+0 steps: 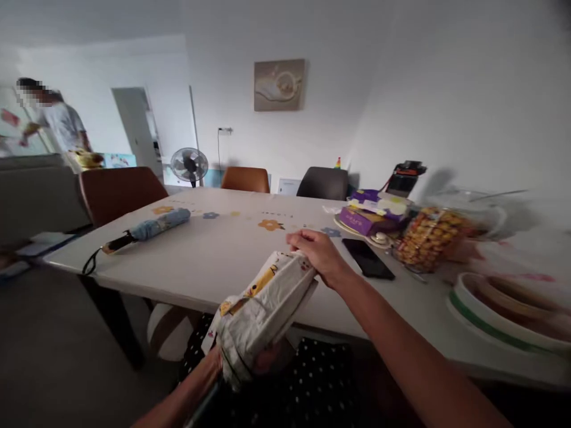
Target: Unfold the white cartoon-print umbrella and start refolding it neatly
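Observation:
A white folding umbrella (263, 303) with yellow cartoon prints is held slanting over the table's near edge, its loose fabric bunched and folded. My right hand (316, 252) is closed on the fabric at its upper end. Below, my left hand (270, 356) grips the lower part, mostly hidden behind the folds. On the left side of the table lies a blue umbrella (163, 224), rolled up, with a dark handle and a wrist loop.
The white table (214, 249) has printed flowers. At its right are a black phone (369, 259), purple packs (363, 221), a jar of round snacks (430, 238) and a green-banded bowl (482, 327). Chairs (245, 179) and a fan (190, 164) stand beyond. A person (62, 122) is far left.

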Action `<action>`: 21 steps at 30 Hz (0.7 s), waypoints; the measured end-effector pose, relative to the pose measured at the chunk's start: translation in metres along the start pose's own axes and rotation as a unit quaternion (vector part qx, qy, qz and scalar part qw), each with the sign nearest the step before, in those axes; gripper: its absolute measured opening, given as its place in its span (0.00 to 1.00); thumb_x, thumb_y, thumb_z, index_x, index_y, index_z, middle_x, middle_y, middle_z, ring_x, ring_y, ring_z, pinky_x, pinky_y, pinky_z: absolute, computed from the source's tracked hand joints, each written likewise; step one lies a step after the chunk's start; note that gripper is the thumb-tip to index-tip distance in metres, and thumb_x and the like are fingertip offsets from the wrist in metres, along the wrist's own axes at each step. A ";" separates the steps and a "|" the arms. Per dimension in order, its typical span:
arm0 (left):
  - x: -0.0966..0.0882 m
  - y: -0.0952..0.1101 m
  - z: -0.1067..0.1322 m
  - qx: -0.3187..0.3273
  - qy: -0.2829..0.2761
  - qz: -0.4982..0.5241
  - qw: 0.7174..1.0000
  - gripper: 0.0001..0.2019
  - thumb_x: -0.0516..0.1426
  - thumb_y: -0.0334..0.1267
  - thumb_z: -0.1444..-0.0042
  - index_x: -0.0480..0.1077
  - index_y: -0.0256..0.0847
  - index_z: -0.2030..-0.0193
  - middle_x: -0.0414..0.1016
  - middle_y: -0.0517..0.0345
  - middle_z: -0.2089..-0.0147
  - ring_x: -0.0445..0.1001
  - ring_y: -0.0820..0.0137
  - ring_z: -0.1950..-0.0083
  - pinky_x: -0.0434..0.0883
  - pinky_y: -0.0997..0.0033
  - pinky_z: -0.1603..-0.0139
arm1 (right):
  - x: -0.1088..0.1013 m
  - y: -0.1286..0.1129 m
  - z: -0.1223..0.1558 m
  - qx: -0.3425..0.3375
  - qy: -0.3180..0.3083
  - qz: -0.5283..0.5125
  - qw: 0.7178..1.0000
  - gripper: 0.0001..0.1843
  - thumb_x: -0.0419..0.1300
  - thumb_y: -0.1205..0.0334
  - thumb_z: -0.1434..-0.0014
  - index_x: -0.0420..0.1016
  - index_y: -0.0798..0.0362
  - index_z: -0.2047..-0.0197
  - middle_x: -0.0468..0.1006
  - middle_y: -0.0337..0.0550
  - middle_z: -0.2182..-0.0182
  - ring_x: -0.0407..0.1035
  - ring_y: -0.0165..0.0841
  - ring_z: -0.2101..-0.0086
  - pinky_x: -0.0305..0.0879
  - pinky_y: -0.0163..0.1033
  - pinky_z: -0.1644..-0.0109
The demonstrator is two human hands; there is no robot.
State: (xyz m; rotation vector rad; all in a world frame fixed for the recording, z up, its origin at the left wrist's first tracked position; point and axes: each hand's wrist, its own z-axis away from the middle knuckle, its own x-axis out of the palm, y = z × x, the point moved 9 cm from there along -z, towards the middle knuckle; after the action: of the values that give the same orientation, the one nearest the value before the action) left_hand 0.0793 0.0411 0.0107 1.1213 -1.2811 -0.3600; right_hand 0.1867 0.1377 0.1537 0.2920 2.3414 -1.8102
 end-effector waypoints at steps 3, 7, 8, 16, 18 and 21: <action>0.017 0.013 -0.005 0.020 -0.067 0.118 0.991 0.29 0.52 0.60 0.49 0.69 0.34 0.55 0.65 0.59 0.69 0.63 0.79 0.80 0.62 0.77 0.85 | -0.015 -0.007 0.003 -0.049 0.032 -0.032 0.998 0.18 0.56 0.48 0.46 0.74 0.55 0.70 0.75 0.42 0.72 0.69 0.32 0.70 0.64 0.37 0.64; 0.026 0.035 -0.005 0.074 -0.113 0.218 0.967 0.38 0.47 0.63 0.52 0.66 0.28 0.48 0.65 0.57 0.68 0.62 0.79 0.81 0.59 0.78 0.89 | -0.019 -0.020 0.028 -0.162 0.007 0.006 0.987 0.11 0.56 0.55 0.43 0.74 0.50 0.62 0.75 0.42 0.61 0.69 0.35 0.58 0.64 0.42 0.52; 0.027 0.038 -0.004 0.082 -0.119 0.221 0.964 0.39 0.45 0.64 0.51 0.66 0.27 0.48 0.65 0.57 0.68 0.62 0.79 0.81 0.58 0.78 0.89 | -0.016 -0.022 0.035 -0.185 -0.012 0.017 0.982 0.09 0.56 0.58 0.43 0.74 0.49 0.61 0.74 0.42 0.58 0.68 0.35 0.56 0.64 0.43 0.51; 0.023 0.039 -0.003 0.101 -0.125 0.217 0.963 0.43 0.41 0.68 0.53 0.66 0.28 0.47 0.65 0.56 0.69 0.58 0.80 0.83 0.57 0.78 0.90 | -0.008 -0.024 0.057 -0.266 -0.015 0.042 0.963 0.12 0.58 0.68 0.47 0.65 0.48 0.58 0.67 0.44 0.50 0.64 0.36 0.49 0.63 0.48 0.46; 0.022 0.038 -0.003 0.105 -0.131 0.217 0.962 0.43 0.41 0.68 0.53 0.65 0.29 0.47 0.65 0.55 0.69 0.57 0.80 0.83 0.56 0.78 0.91 | -0.002 -0.027 0.058 -0.300 -0.030 0.095 0.949 0.12 0.57 0.70 0.46 0.66 0.47 0.58 0.67 0.44 0.50 0.62 0.36 0.47 0.60 0.49 0.43; 0.020 0.037 -0.003 0.095 -0.134 0.232 0.959 0.45 0.42 0.69 0.54 0.65 0.26 0.47 0.66 0.54 0.68 0.59 0.79 0.83 0.57 0.77 0.90 | 0.002 -0.032 0.059 -0.332 -0.046 0.156 0.929 0.09 0.57 0.69 0.45 0.68 0.47 0.60 0.66 0.44 0.50 0.61 0.36 0.46 0.59 0.49 0.42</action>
State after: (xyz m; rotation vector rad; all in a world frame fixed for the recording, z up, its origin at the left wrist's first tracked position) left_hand 0.0755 0.0444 0.0525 0.9116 -1.8005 -0.0350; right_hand 0.1775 0.0732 0.1683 0.4297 2.4922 -0.8065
